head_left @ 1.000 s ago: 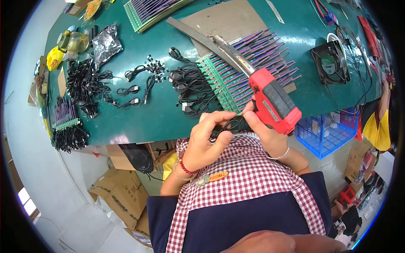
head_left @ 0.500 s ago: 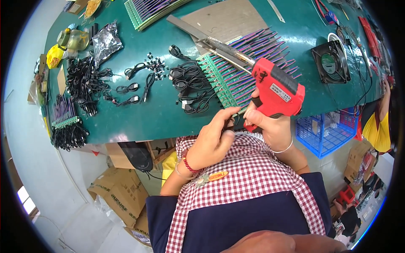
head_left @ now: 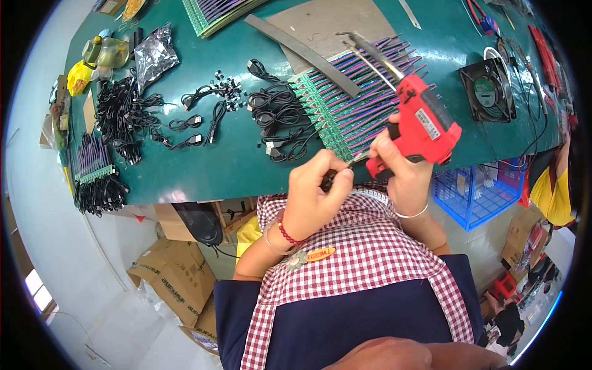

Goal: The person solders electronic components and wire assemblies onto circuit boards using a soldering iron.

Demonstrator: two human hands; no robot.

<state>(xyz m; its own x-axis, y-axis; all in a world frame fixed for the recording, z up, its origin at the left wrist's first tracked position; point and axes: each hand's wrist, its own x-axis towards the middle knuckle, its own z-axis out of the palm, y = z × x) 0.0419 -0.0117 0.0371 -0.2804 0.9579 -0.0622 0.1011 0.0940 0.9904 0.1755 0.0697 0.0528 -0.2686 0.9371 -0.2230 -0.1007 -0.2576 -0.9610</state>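
Close in, the left hand (head_left: 314, 194) pinches a small black plug (head_left: 328, 180) between thumb and fingers, right at the near edge of the green table (head_left: 203, 166). Just beside it, the right hand (head_left: 401, 169) is clenched round the grip of a red soldering gun (head_left: 422, 126), its metal tip reaching out over a row of purple and green wired strips (head_left: 351, 105). Left of those lie loose black cables (head_left: 277, 120). Further out, a grey board (head_left: 327, 24), and to the right a black fan (head_left: 487, 89).
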